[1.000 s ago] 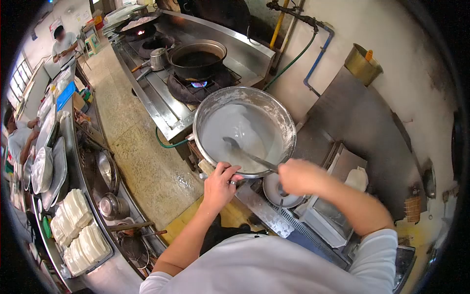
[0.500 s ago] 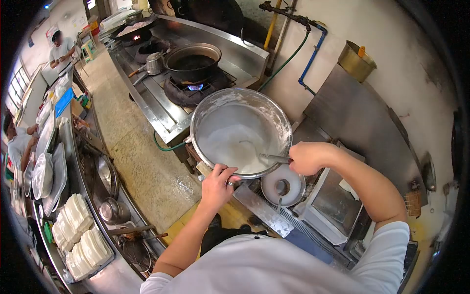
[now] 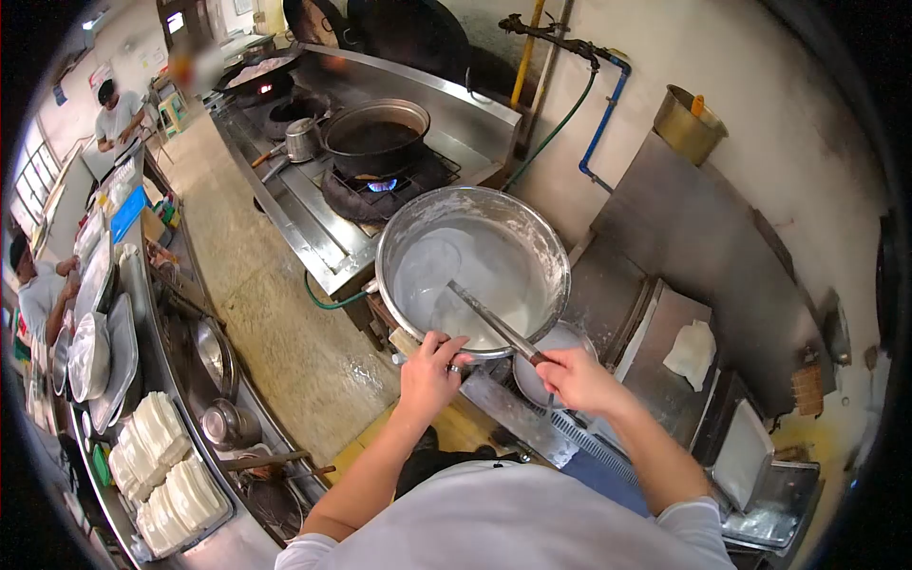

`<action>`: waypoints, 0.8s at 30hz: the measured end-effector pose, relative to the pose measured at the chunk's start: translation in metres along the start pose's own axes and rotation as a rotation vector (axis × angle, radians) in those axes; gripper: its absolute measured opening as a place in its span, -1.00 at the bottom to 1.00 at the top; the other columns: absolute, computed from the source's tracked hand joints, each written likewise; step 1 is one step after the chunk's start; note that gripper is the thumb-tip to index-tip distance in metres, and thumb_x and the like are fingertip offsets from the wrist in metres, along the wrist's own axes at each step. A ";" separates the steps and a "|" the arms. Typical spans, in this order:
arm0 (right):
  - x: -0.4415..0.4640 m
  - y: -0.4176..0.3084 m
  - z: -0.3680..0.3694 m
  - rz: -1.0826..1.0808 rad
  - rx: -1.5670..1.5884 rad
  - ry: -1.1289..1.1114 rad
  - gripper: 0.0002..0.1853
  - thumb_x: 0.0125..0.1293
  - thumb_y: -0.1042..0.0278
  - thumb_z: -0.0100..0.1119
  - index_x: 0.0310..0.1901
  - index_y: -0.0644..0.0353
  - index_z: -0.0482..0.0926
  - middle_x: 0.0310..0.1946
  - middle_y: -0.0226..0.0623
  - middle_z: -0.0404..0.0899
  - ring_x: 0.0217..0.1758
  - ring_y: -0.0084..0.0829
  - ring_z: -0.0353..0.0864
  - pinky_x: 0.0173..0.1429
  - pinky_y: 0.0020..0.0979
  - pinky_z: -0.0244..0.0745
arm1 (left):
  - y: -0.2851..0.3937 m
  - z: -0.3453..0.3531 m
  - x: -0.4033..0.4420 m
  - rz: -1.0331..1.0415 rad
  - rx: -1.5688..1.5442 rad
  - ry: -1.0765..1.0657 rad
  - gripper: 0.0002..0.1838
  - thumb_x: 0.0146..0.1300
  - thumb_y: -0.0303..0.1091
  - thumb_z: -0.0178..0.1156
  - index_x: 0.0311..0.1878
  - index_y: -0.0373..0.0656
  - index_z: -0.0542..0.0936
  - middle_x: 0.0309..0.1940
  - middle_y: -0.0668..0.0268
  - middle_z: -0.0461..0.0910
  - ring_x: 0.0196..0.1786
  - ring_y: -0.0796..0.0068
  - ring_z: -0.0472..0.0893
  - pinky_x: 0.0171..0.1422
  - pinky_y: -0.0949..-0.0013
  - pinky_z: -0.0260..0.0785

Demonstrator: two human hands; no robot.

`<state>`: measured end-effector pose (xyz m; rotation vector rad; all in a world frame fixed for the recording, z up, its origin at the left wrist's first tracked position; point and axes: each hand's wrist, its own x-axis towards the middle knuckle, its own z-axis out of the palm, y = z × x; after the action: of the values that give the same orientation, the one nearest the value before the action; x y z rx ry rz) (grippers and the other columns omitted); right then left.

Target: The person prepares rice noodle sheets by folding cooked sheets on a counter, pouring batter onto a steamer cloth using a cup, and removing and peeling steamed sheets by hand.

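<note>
My right hand is closed around the dark grip of a long metal ladle. The ladle slants down into a wide steel bowl, and its head is hidden in the milky white liquid. At the bowl's near edge, my left hand grips the rim, fingers hooked over it; a ring shows on one finger. Partly covered by the bowl and my right hand, a round whitish container sits beneath.
Left of the bowl, a dark pot stands over a lit burner. A white cloth lies on the metal surface at right. Folded white sheets fill a tray on the left counter. Two people work at far left.
My right hand has moved down and toward me, bringing the ladle's shaft to a long slant over the bowl's near side. My left hand stays on the rim.
</note>
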<state>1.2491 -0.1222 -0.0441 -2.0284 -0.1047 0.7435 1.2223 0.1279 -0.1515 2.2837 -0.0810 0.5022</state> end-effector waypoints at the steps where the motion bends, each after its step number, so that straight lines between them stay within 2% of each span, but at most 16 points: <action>1: -0.007 0.003 0.004 -0.008 0.027 0.018 -0.84 0.54 0.34 0.11 -0.20 0.21 0.60 -0.53 -0.56 0.41 -0.62 -0.71 0.27 -0.54 -0.50 0.16 | 0.000 0.000 0.000 -0.004 -0.004 -0.004 -0.69 0.23 -0.31 0.42 0.05 0.09 0.75 -0.11 0.30 0.61 -0.18 0.11 0.71 -0.18 0.09 0.58; 2: -0.013 0.004 0.007 -0.002 -0.032 0.061 -0.78 0.51 0.31 0.13 -0.18 0.31 0.60 -0.53 -0.41 0.49 -0.41 -0.52 0.43 -0.31 -0.32 0.37 | 0.000 -0.001 -0.001 -0.009 -0.006 -0.015 -0.68 0.22 -0.35 0.42 0.07 0.06 0.74 -0.10 0.28 0.61 -0.17 0.11 0.70 -0.16 0.11 0.58; 5: -0.031 0.016 0.025 -0.138 -0.060 0.244 -0.78 0.50 0.32 0.15 -0.03 0.31 0.61 -0.52 -0.30 0.49 -0.40 -0.50 0.45 -0.27 -0.30 0.42 | 0.001 -0.002 0.001 -0.013 -0.014 -0.037 -0.66 0.22 -0.41 0.41 0.09 0.01 0.73 -0.09 0.24 0.60 -0.17 0.12 0.69 -0.13 0.14 0.58; 6: -0.036 0.019 0.028 -0.086 -0.076 0.256 -0.70 0.48 0.31 0.19 0.12 0.28 0.59 -0.49 -0.13 0.55 -0.38 -0.39 0.55 -0.23 -0.27 0.48 | 0.001 -0.002 0.002 -0.011 -0.014 -0.038 -0.67 0.23 -0.40 0.41 0.09 0.01 0.73 -0.09 0.24 0.60 -0.18 0.13 0.68 -0.14 0.14 0.58; 9: -0.050 0.024 0.044 -0.116 -0.147 0.383 -0.65 0.46 0.31 0.21 0.20 0.27 0.57 -0.44 0.02 0.61 -0.33 -0.18 0.67 -0.19 -0.24 0.51 | -0.001 -0.002 0.001 0.002 -0.012 -0.031 -0.68 0.24 -0.34 0.43 0.08 0.00 0.74 -0.11 0.23 0.60 -0.19 0.14 0.68 -0.16 0.14 0.57; 10: -0.053 0.026 0.050 -0.153 -0.168 0.415 -0.59 0.43 0.34 0.25 0.23 0.33 0.54 -0.29 0.12 0.69 -0.20 0.03 0.73 -0.13 -0.16 0.56 | -0.002 -0.001 0.002 0.011 -0.012 -0.026 -0.68 0.24 -0.32 0.44 0.08 -0.01 0.74 -0.11 0.23 0.60 -0.20 0.14 0.68 -0.17 0.14 0.56; 13: -0.051 0.045 0.066 -0.283 -0.300 0.570 -0.53 0.41 0.35 0.27 0.27 0.39 0.50 -0.15 0.14 0.71 -0.11 0.11 0.73 -0.08 -0.07 0.60 | -0.010 0.004 0.003 0.053 -0.022 0.006 -0.67 0.25 -0.14 0.44 0.06 0.05 0.75 -0.13 0.28 0.59 -0.24 0.13 0.70 -0.23 0.11 0.57; 14: -0.049 0.049 0.069 -0.298 -0.363 0.586 -0.49 0.38 0.35 0.29 0.30 0.39 0.48 -0.08 0.12 0.69 -0.08 0.13 0.72 -0.07 0.01 0.61 | -0.013 0.005 0.003 0.075 -0.031 0.014 -0.67 0.25 -0.15 0.45 0.06 0.04 0.75 -0.14 0.28 0.59 -0.24 0.14 0.70 -0.24 0.11 0.57; 20: -0.035 0.013 0.074 -0.198 -0.617 0.671 -0.52 0.39 0.36 0.28 0.30 0.32 0.49 -0.15 0.08 0.66 -0.17 0.16 0.70 -0.11 0.08 0.60 | -0.023 0.010 0.003 0.147 -0.080 0.032 -0.62 0.20 -0.20 0.49 0.09 0.02 0.74 -0.15 0.27 0.58 -0.26 0.19 0.68 -0.24 0.14 0.55; 24: -0.014 -0.014 0.065 -0.159 -0.619 0.613 -0.57 0.39 0.38 0.25 0.24 0.34 0.52 -0.16 0.13 0.67 -0.17 0.21 0.70 -0.10 0.11 0.59 | -0.026 0.014 0.002 0.150 -0.123 0.051 -0.61 0.19 -0.24 0.50 0.11 0.02 0.73 -0.12 0.26 0.59 -0.25 0.19 0.68 -0.23 0.14 0.55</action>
<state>1.2062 -0.0705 -0.0504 -2.7075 -0.1490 -0.0567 1.2345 0.1361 -0.1778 2.1529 -0.2529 0.6159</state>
